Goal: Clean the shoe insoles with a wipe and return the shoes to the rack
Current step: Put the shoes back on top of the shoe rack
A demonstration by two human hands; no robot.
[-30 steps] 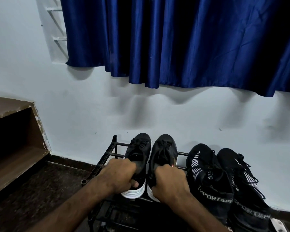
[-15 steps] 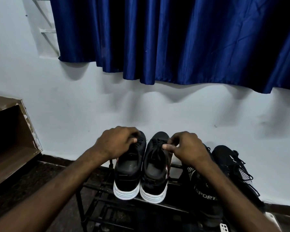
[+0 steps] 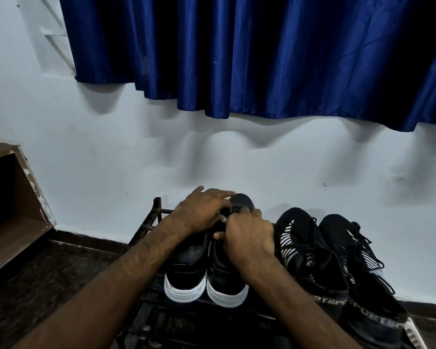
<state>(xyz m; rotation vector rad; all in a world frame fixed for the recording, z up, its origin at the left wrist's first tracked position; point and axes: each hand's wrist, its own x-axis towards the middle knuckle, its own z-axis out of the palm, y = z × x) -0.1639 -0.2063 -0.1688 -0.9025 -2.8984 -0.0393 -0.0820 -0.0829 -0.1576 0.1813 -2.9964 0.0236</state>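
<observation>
The glossy, deep-pleated blue satin curtain (image 3: 262, 59) hangs over the matt pale painted wall (image 3: 111, 159); neither matters to the job. Below them stands the black metal bar rack (image 3: 149, 222), its top tier carrying the pair of black smooth-skinned shoes with white rubber soles (image 3: 186, 270), heels toward the person, just beside two black knit sports shoes with white stripes (image 3: 312, 255).

A second ago the hands gripped that pair by the heels. Half a second ago they had gone forward, apart, one over each shoe. Now they meet over the laced fronts. I'd judge the pair is home on the rack and this is only tidying. No wipe is in sight.

The left hand (image 3: 202, 212) lies with fingers stretched flat across the toe caps. The right hand (image 3: 249, 239) curls over the right shoe's laces, thumb tucked under; whether it pinches a lace I cannot tell.
</observation>
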